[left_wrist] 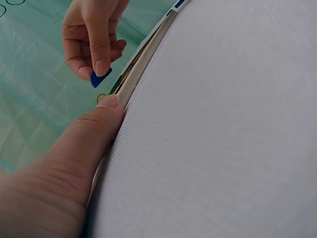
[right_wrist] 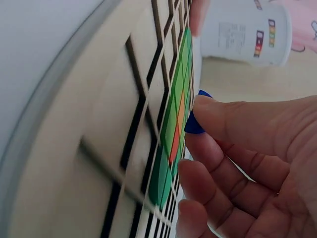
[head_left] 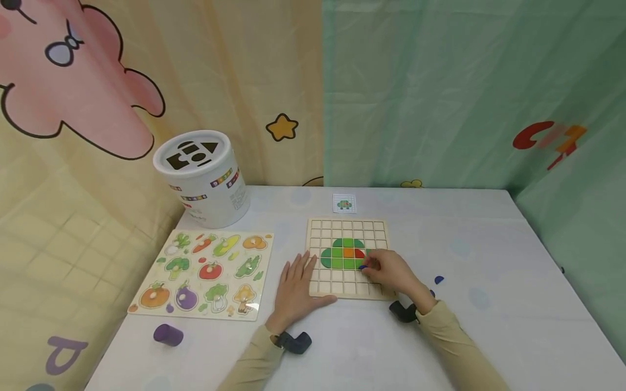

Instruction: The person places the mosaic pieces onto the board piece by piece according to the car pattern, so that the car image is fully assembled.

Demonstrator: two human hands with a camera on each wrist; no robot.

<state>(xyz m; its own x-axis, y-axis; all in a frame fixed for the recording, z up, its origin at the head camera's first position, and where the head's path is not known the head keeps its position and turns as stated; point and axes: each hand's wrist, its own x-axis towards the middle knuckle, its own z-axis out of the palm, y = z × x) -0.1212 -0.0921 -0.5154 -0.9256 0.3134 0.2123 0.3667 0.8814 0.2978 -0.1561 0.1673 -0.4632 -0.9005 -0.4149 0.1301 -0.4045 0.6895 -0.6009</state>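
A wooden grid board [head_left: 332, 290] lies on the table, with green squares [head_left: 337, 263], an orange square [head_left: 349, 252], a red piece [head_left: 359, 253] and darker green rounded pieces set in its middle cells. Between thumb and index finger my right hand [head_left: 391, 270] pinches a small blue half-round piece [right_wrist: 194, 124], held close over the board's right half beside the green squares. Spread out flat, my left hand [head_left: 295, 296] rests at the board's left edge, its thumb [left_wrist: 94, 126] along the near corner. Another blue half-round piece [head_left: 439, 279] lies to the right of my right wrist.
Behind the board is a small pattern card [head_left: 344, 203]. To the left lies a vegetable puzzle board [head_left: 195, 293], with a purple cylinder [head_left: 168, 335] in front of it. A white bucket [head_left: 215, 201] with shape holes in its lid stands behind. Curtains border the table.
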